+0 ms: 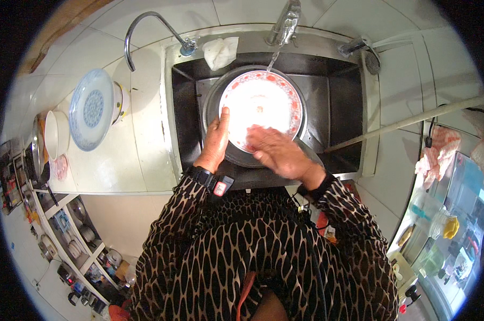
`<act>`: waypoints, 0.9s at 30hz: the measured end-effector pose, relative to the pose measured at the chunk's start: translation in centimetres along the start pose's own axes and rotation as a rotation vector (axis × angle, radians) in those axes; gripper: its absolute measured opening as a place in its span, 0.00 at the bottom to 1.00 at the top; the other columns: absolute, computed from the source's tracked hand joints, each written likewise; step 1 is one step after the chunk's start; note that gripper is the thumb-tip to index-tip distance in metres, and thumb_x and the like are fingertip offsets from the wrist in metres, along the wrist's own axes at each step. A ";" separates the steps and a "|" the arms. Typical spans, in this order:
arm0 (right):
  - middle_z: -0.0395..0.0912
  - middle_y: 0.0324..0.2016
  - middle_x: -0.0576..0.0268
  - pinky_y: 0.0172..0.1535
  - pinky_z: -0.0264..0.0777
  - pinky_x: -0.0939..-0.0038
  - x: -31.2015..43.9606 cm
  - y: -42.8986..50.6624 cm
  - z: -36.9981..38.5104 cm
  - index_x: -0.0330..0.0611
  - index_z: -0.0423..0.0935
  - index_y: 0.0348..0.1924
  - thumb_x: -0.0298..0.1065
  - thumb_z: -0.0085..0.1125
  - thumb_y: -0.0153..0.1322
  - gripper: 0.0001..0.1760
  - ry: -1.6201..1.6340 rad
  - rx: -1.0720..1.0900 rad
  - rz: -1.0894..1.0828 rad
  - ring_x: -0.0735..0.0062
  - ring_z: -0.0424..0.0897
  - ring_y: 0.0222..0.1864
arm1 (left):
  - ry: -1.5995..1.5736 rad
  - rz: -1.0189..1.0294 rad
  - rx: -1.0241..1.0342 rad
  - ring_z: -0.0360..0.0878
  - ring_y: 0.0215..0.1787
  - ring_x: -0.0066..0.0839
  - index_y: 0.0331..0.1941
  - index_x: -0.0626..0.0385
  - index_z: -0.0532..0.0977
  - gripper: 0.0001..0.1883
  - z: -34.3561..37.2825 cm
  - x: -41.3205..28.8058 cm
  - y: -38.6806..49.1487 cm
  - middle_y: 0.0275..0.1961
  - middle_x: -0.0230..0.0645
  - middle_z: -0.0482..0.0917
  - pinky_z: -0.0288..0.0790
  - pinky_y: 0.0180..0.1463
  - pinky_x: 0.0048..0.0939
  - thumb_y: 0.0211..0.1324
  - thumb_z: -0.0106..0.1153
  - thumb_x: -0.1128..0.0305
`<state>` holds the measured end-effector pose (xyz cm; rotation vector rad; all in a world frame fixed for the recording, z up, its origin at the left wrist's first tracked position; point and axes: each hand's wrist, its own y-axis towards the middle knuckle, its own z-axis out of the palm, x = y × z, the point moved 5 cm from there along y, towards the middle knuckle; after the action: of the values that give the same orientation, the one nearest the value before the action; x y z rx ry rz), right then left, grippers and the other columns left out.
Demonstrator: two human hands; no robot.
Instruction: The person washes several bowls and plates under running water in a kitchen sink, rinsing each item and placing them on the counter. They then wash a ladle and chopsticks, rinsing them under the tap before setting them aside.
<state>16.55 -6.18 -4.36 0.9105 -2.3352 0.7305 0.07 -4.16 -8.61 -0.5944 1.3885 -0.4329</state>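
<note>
A white plate with a red patterned rim [294,105] is held over a round metal basin [210,86] in the sink. My left hand [216,140] grips its left edge, thumb on top. My right hand [277,150], blurred, lies flat against the plate's lower face area, fingers together. Running water [272,61] falls from the faucet [286,24] onto the plate's far rim. Glare washes out the plate's centre.
The metal sink [348,116] surrounds the basin, with a white cloth [221,53] on its back ledge. A blue-and-white plate [92,109] and a white bowl [57,134] stand on the left counter. A long stick [402,122] slants into the sink from the right.
</note>
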 end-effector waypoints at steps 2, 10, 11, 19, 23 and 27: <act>0.59 0.67 0.56 0.70 0.47 0.59 -2.0 -0.1 -2.2 0.46 0.66 0.63 0.50 0.47 0.74 0.29 -0.125 -0.259 0.139 0.61 0.56 0.70 | 0.090 -0.037 0.077 0.74 0.49 0.26 0.52 0.68 0.72 0.36 0.1 0.2 0.0 0.48 0.41 0.78 0.67 0.55 0.26 0.66 0.41 0.39; 0.64 0.63 0.49 0.67 0.55 0.54 -0.3 1.5 -2.4 0.40 0.65 0.62 0.35 0.61 0.65 0.32 -0.098 -0.518 0.044 0.50 0.63 0.65 | 0.014 -0.098 0.104 0.74 0.52 0.24 0.56 0.66 0.70 0.32 0.8 -0.1 0.7 0.51 0.38 0.78 0.68 0.55 0.26 0.68 0.44 0.44; 0.65 0.62 0.48 0.66 0.56 0.54 -1.0 0.3 -3.0 0.38 0.65 0.61 0.33 0.62 0.64 0.33 -0.079 -0.594 0.116 0.48 0.64 0.64 | 0.035 -0.146 0.065 0.75 0.52 0.24 0.56 0.64 0.70 0.30 0.2 -0.1 0.9 0.52 0.38 0.78 0.69 0.54 0.26 0.68 0.44 0.45; 0.74 0.53 0.49 0.57 0.68 0.64 -8.6 -2.9 -0.8 0.33 0.63 0.61 0.39 0.52 0.75 0.26 1.285 -0.530 0.633 0.64 0.74 0.54 | -0.504 -0.310 0.351 0.72 0.61 0.29 0.63 0.60 0.62 0.26 1.0 2.5 0.0 0.62 0.37 0.72 0.68 0.62 0.40 0.70 0.45 0.54; 0.76 0.50 0.53 0.54 0.71 0.66 -9.7 -3.0 0.3 0.32 0.63 0.60 0.36 0.50 0.75 0.24 1.517 -0.585 0.680 0.67 0.78 0.50 | -0.329 -0.201 0.303 0.72 0.60 0.28 0.62 0.61 0.64 0.25 1.4 2.2 0.9 0.60 0.37 0.73 0.67 0.63 0.38 0.70 0.46 0.56; 0.76 0.49 0.51 0.52 0.74 0.66 -10.2 -0.7 1.2 0.31 0.63 0.59 0.35 0.53 0.73 0.25 1.734 -0.590 0.607 0.64 0.79 0.48 | -0.148 0.006 0.278 0.78 0.51 0.24 0.59 0.66 0.65 0.24 0.9 -1.5 2.2 0.53 0.40 0.78 0.72 0.55 0.29 0.69 0.48 0.59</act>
<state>23.24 -2.93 -11.43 -0.6361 -0.9700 0.5431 0.65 -1.40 -8.76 -0.3866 1.1639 -0.5551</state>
